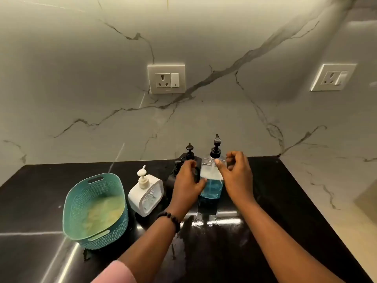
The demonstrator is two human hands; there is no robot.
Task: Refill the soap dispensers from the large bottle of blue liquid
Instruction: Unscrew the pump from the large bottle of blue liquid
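A clear bottle (212, 185) with a black pump stands on the black counter (285, 201), about half full of blue liquid. My left hand (186, 182) grips its left side, thumb across the front. My right hand (236, 174) is at its right side; the thumb tip touches the bottle's shoulder and the fingers curl loosely beside it. Two dark dispensers with black pumps (189, 150) stand behind my left hand, partly hidden. A white square dispenser (146, 196) with a cream pump stands to the left.
A teal woven basket (81, 203) with something yellowish inside sits at the left. Liquid glistens on the counter in front of the bottle (204, 222). The marble wall behind carries two sockets (166, 79). The counter's right edge runs diagonally by a pale surface.
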